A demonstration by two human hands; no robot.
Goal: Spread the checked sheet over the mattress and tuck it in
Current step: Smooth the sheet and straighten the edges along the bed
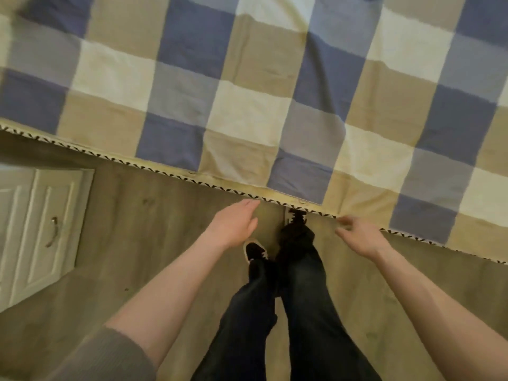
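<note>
The checked sheet (247, 86), in blue, grey, tan and cream squares, lies flat across the mattress and fills the upper part of the head view. The mattress edge (154, 167) shows as a piped trim with black marks running diagonally from left to lower right. My left hand (233, 224) hovers just below that edge with straight fingers, holding nothing. My right hand (357, 235) is at the edge further right, its fingertips blurred and close to the sheet's hem; whether it touches or pinches the cloth I cannot tell.
I stand on a wood-look floor (137, 229) beside the bed, my legs in dark trousers and dark shoes (255, 251) between my arms. A white cabinet with a metal handle (53, 232) stands at the left.
</note>
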